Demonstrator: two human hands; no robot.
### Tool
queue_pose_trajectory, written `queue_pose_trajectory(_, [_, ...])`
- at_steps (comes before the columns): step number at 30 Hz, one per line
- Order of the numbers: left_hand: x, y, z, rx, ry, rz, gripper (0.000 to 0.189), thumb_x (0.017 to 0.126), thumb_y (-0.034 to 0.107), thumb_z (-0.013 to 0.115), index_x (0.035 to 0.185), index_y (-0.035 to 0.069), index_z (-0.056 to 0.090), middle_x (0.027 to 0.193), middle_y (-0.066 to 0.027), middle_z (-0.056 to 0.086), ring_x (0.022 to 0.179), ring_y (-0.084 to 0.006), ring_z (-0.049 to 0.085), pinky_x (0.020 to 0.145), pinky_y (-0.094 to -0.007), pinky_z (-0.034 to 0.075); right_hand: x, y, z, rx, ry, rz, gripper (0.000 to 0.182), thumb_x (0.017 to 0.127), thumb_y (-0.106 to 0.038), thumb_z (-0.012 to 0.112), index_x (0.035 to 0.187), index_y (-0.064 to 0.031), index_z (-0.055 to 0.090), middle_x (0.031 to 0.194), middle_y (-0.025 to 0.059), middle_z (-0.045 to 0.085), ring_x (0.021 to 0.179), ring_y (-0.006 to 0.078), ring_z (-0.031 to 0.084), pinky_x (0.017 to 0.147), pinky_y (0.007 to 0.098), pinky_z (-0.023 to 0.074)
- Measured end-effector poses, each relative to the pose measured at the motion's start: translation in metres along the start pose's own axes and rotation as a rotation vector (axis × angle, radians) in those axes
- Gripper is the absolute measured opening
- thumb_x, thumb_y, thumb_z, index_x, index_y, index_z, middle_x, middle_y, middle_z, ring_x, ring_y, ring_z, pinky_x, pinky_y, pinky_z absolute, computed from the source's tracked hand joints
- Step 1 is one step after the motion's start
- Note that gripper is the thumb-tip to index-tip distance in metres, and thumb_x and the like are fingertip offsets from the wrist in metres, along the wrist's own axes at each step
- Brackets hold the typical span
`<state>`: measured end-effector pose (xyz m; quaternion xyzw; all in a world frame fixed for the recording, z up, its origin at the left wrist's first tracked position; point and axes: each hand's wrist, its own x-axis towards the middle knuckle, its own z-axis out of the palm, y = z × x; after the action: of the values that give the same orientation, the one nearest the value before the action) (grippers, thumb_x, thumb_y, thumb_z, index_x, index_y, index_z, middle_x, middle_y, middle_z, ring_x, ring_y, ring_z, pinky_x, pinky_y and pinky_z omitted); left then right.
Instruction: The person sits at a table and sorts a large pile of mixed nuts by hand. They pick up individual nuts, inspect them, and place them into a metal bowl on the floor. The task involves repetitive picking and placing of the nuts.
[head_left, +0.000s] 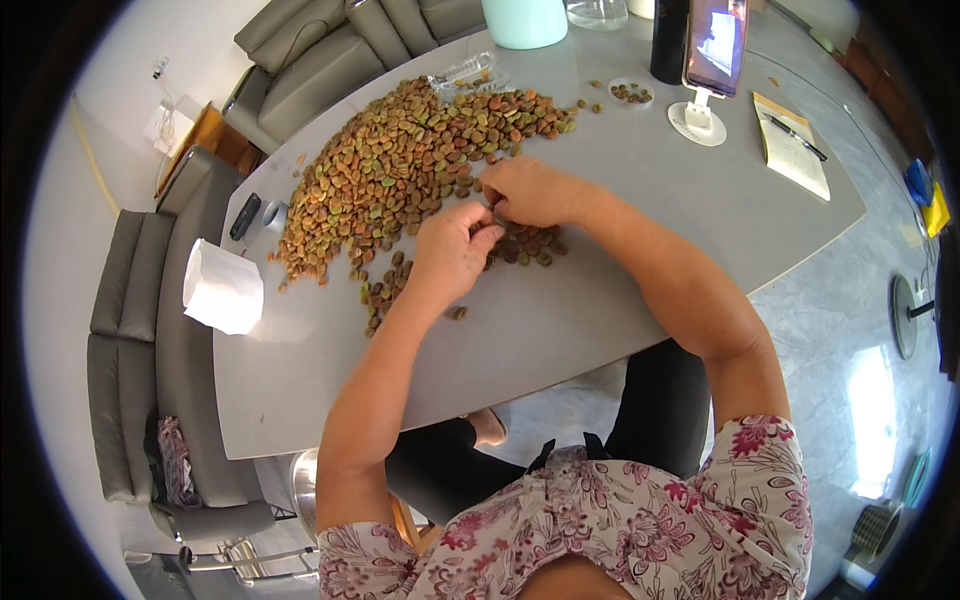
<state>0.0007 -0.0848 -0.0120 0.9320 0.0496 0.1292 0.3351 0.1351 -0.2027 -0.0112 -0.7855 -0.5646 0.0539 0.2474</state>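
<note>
Over the gray table my left hand (454, 251) and my right hand (536, 191) meet with bent fingers, fingertips nearly touching. A small dark piece, apparently a bean (494, 201), is pinched between them; most of it is hidden by the fingers. Beyond the hands spreads a large heap of dried broad beans (390, 154), brown, green and reddish. Just below my right hand lies a small group of darker beans (529, 245), partly covered by both hands. Another cluster of beans (386, 289) is left of my left wrist, and a few loose beans (457, 313) lie to its right.
A clear plastic tray (472, 75) rests at the heap's far edge. To the right are a small dish of beans (631, 94), a phone (715, 49) on a stand and a notepad (791, 154) with a pen (795, 136). A white paper roll (223, 286) stands left.
</note>
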Motion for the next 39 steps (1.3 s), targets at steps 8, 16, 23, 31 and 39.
queue_pose_trajectory(8, [0.014,-0.032,-0.060,-1.474,-0.098,-0.306,0.006,0.085,0.012,0.061,0.087,0.007,0.063,0.081,-0.0034,0.058,0.062,-0.0101,0.048,0.053,-0.0226,0.036,0.001,0.011,-0.022,1.482,0.081,0.155,0.012,0.084,-0.014,0.064,0.088,-0.0044,0.058,0.082,0.0050,0.062,0.065,0.0100,0.053,0.055,0.0230,0.0409])
queue_pose_trajectory(16, [0.011,-0.032,-0.049,-0.389,-0.044,-0.267,0.014,0.079,0.013,0.068,0.087,0.001,0.066,0.068,-0.0051,0.063,0.056,-0.0146,0.054,0.052,-0.0291,0.042,0.002,-0.005,-0.012,0.519,-0.045,0.085,0.016,0.085,-0.018,0.064,0.087,-0.0024,0.061,0.079,0.0038,0.062,0.068,0.0130,0.054,0.060,0.0279,0.0428])
queue_pose_trajectory(23, [0.007,-0.027,-0.031,0.143,-0.112,-0.076,0.012,0.077,0.007,0.067,0.087,0.001,0.066,0.074,-0.0103,0.063,0.064,-0.0194,0.058,0.062,-0.0323,0.046,0.006,-0.018,0.009,0.059,-0.021,-0.017,0.014,0.077,-0.017,0.067,0.086,-0.0056,0.067,0.079,0.0118,0.066,0.077,0.0270,0.062,0.070,0.0381,0.0478])
queue_pose_trajectory(31, [0.005,-0.025,-0.023,0.330,-0.049,-0.009,0.010,0.080,0.008,0.065,0.088,0.003,0.065,0.086,-0.0170,0.063,0.082,-0.0328,0.061,0.073,-0.0411,0.048,0.006,-0.019,0.012,-0.011,-0.049,-0.040,0.013,0.075,-0.017,0.068,0.080,-0.0051,0.065,0.078,0.0121,0.066,0.075,0.0296,0.062,0.069,0.0395,0.0474])
queue_pose_trajectory(39, [0.005,-0.033,-0.033,0.271,-0.101,0.010,0.010,0.079,0.005,0.067,0.084,0.000,0.060,0.084,-0.0141,0.057,0.077,-0.0296,0.059,0.070,-0.0389,0.047,0.006,-0.002,-0.006,1.182,-0.166,0.205,0.014,0.085,-0.019,0.062,0.083,-0.0064,0.056,0.078,0.0042,0.059,0.057,0.0102,0.045,0.049,0.0240,0.0337])
